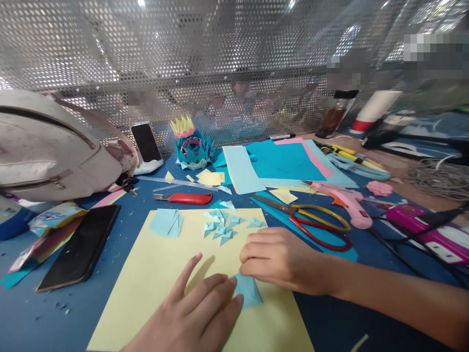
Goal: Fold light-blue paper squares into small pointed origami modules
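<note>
A folded light blue paper (pixel 249 292) lies on the large yellow sheet (pixel 146 288) between my hands. My left hand (pixel 198 308) has its thumb and fingertips at the paper's left edge, while its little finger sticks up. At the top corner of the same paper, my right hand (pixel 278 259) is closed with curled fingers, its fingertips partly hidden. Beyond them is a cluster of small folded light blue pieces (pixel 222 227). To their left lies a small stack of light blue squares (pixel 166 223).
Scissors (pixel 293 210) and a pink glue gun (pixel 348 203) lie to the right. A red utility knife (pixel 190 198) is past the sheet. Behind stand a blue paper lotus (pixel 194 151) and an upright phone (pixel 146 142). Another phone (pixel 80 247) and a backpack (pixel 54 146) are left.
</note>
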Tool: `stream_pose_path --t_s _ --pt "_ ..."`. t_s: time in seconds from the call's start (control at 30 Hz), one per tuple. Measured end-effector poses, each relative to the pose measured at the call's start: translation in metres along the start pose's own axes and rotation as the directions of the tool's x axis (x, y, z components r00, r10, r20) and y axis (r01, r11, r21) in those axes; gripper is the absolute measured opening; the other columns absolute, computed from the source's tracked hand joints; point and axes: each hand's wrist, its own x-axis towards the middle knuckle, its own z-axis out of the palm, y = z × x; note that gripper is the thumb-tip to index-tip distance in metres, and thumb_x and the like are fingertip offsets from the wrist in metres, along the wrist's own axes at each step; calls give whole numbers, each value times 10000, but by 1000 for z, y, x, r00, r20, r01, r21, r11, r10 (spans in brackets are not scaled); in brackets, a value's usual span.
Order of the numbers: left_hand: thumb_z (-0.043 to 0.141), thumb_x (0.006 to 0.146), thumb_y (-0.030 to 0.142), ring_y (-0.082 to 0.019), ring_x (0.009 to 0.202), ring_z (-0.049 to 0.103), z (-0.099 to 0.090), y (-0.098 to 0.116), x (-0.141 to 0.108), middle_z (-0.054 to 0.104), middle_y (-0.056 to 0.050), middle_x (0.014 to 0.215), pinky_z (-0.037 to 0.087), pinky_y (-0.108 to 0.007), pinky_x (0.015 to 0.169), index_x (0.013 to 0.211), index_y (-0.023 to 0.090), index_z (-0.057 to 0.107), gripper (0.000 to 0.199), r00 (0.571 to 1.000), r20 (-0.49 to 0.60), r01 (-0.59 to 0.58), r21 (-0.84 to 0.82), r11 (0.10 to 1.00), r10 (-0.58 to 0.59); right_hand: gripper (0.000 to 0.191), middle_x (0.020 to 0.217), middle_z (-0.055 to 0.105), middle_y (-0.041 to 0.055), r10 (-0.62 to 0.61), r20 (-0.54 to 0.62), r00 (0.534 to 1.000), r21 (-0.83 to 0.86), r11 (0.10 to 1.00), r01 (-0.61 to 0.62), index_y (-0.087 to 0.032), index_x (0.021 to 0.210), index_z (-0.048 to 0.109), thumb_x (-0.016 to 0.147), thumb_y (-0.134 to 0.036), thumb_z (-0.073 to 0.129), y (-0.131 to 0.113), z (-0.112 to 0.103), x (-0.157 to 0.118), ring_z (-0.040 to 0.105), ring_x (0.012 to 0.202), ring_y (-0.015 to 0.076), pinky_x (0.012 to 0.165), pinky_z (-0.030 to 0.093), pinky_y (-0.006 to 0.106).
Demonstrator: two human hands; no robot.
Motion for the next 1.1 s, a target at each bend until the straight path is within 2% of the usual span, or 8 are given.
stream_pose_path --t_s 0.13,0.3,0.47,0.57,0.7,0.87,1.0,1.1 --pt "262 1117 444 -187 1179 604 -8 -5 5 702 -56 1184 10 -553 1293 1236 124 679 540 1000 24 -14 -9 1000 14 312 884 678 29 -70 5 998 -28 997 70 -158 912 678 1041 -91 402 3 -1 1 517 761 152 670 389 302" --pt "426 1074 492 -211 1256 571 -22 -10 11 674 -63 1294 4 -513 1297 1235 138 681 465 980 174 -106 23 994 100 324 900 689 32 -113 15 993 -48 992 114 -153 923 677 1058 -99 387 5 -1 1 536 788 148 685 410 301" --pt "271 1112 455 -238 1296 544 -7 -4 2 652 -89 1320 54 -578 1278 1200 148 690 526 999 40 -16 16 1000 15 297 901 693 32 -132 36 991 -74 988 134 -155 945 683 1055 -102 412 6 -2 1 546 803 150 678 398 304" --pt "269 1112 458 -242 1283 554 0 -2 -1 661 -89 1310 72 -591 1275 1210 142 691 536 999 30 -24 27 999 23 248 929 689 30 -120 54 991 -5 993 120 -158 963 689 1046 -132 456 8 -5 1 543 823 155 701 398 302" --pt "253 1117 444 -234 1267 567 -3 -4 -1 679 -82 1291 85 -591 1277 1213 146 694 541 1000 23 -19 31 999 19 170 917 673 28 -66 94 993 102 993 57 -169 962 691 1021 -252 555 10 -10 -1 524 825 171 701 365 312" --pt "212 1126 365 -226 1279 563 -7 -4 0 671 -77 1323 83 -603 1277 1276 150 665 523 993 109 -49 69 996 41 169 792 640 9 21 145 989 130 991 -41 -187 876 684 997 -240 580 8 -16 -2 499 788 176 703 317 316" --pt "213 1126 357 -223 1238 602 -14 -6 5 697 -80 1275 42 -608 1276 1252 147 677 525 994 90 -64 72 995 57 167 787 617 -3 206 158 966 243 940 -240 -175 847 637 994 -205 562 2 -11 0 510 777 153 730 348 291" --pt "336 1105 441 -244 1277 586 -23 -12 10 665 -86 1343 -91 -628 1243 1278 142 662 475 956 247 -187 86 979 161 139 842 613 -14 348 203 915 293 870 -396 -178 894 599 971 -281 652 -3 -2 2 532 786 141 717 354 276"
